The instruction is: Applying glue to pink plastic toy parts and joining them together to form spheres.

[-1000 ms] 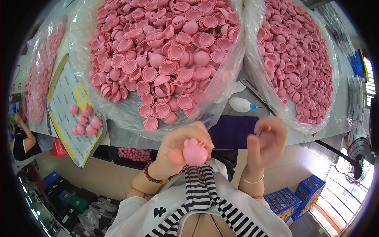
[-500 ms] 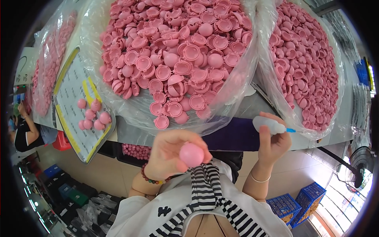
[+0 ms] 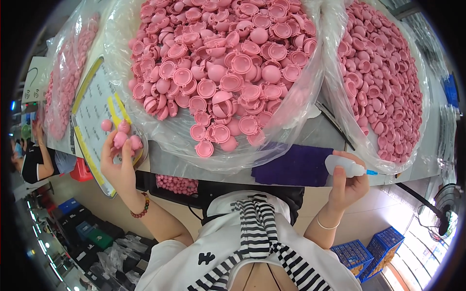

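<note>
My left hand [image 3: 119, 167] reaches over the left tray [image 3: 92, 104], a pale board with yellow tape strips. Its thumb and fingers are apart, beside a cluster of small pink balls [image 3: 135, 141], and partly cover them. No ball shows clearly gripped in it. In my right hand [image 3: 350, 186], held at the table's front edge, is a translucent white squeeze bottle [image 3: 343, 166] with a thin blue nozzle [image 3: 371, 172] pointing right. A large heap of pink plastic half-shells [image 3: 223, 72] spreads across a clear plastic bag [image 3: 189, 162] in front of me.
A second bag of pink shells [image 3: 381, 92] stands at the right. A purple cloth [image 3: 291, 167] lies at the table's front edge. Below it, a dark bin [image 3: 177, 184] holds pink balls. Blue crates [image 3: 383, 245] stand at lower right; a co-worker [image 3: 39, 162] is at far left.
My left hand has moved from in front of my chest to the left tray, and the pink ball it held is no longer plainly in it. My right hand still holds the bottle.
</note>
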`<action>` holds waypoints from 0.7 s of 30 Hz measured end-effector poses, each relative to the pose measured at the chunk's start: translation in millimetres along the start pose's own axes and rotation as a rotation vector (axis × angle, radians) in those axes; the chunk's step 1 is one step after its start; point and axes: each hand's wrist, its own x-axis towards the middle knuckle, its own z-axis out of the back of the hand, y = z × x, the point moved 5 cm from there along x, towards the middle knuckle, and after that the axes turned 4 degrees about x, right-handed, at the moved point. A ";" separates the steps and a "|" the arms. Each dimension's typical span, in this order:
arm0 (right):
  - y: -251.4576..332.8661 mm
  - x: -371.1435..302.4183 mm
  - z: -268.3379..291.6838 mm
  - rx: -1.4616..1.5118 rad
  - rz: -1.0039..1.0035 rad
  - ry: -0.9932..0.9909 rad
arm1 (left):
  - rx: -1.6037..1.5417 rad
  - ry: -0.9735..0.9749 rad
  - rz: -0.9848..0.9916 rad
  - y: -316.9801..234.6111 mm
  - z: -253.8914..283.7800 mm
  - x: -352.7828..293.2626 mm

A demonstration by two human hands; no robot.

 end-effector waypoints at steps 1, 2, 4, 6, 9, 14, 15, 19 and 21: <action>1.4 0.3 -1.1 0.013 0.009 -0.016 | 0.127 -0.050 -0.086 -10.1 1.6 0.6; 2.2 0.3 -2.6 0.014 0.011 -0.015 | 0.251 -0.093 -0.172 -19.8 -1.1 0.8; 4.5 0.8 -3.7 0.001 0.013 -0.013 | 0.324 -0.167 -0.330 -53.6 -12.7 -4.5; 9.6 0.9 -8.6 0.027 0.036 -0.016 | 0.301 -0.187 -0.451 -71.9 -25.1 -21.8; 11.5 -0.1 -11.2 0.031 0.073 0.002 | 0.221 0.371 -0.656 -103.0 -73.9 -40.6; 16.2 -4.3 -8.5 0.015 0.091 0.031 | 0.125 0.464 -0.575 -93.3 -91.2 -36.1; 15.5 -5.8 -8.5 0.015 0.070 0.044 | 0.060 0.465 -0.484 -87.2 -90.0 -33.3; 10.6 -9.1 -9.2 0.015 0.114 0.061 | -0.035 0.475 -0.275 -72.6 -89.5 -30.5; 11.6 -11.0 -8.2 0.046 0.102 0.080 | -0.279 0.415 -0.158 -72.0 -81.8 -37.2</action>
